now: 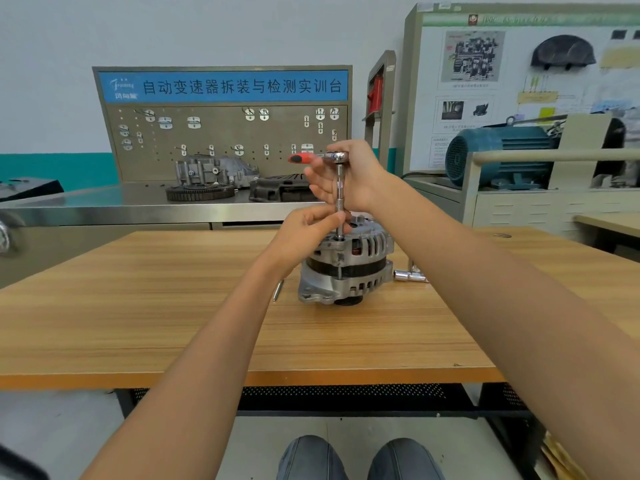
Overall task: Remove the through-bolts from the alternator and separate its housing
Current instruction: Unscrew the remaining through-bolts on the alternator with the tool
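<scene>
A silver alternator (349, 268) stands pulley-down on the wooden table (173, 306). A ratchet (337, 156) with a red handle carries a long extension bar (340, 202) that runs straight down onto the top of the alternator housing. My left hand (304, 233) pinches the lower part of the extension bar, just above the housing. My right hand (349, 174) holds the ratchet head at the top, fingers wrapped behind it. The bolt under the socket is hidden.
A chrome socket (410, 276) lies on the table right of the alternator, and a thin metal rod (277, 289) lies to its left. Behind stand a steel bench with gearbox parts (214, 174), a tool pegboard (225, 133) and a blue electric motor (498, 150).
</scene>
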